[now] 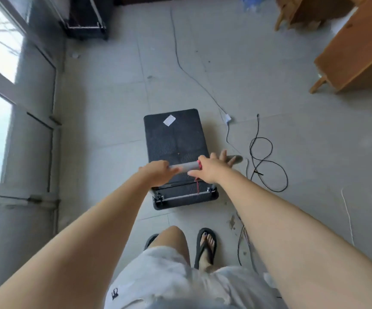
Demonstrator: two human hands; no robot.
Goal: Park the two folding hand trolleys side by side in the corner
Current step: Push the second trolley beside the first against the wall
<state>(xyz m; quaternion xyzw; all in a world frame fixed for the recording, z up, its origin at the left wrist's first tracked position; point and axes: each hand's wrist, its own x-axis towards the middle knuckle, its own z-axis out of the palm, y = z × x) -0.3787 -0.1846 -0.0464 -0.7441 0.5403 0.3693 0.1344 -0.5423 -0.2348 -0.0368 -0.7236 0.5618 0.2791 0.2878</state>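
Observation:
A black folding hand trolley [176, 139] stands on the tiled floor in front of me, with a white label near its far end. Its grey handle bar [186, 166] crosses just above the near end. My left hand [156, 172] is closed around the left part of that bar. My right hand [214, 167] rests at the bar's right end by a red cap, fingers spread and stretched out past it. A second black trolley [86, 18] is parked far ahead in the left corner, beside the window wall.
Glass windows and a grey wall [31, 130] run along the left. Black cable loops [267, 163] and a white cord [225, 121] lie on the floor to the right of the trolley. Wooden furniture [356, 47] stands at the upper right. My feet in sandals [206, 246] are just behind the trolley.

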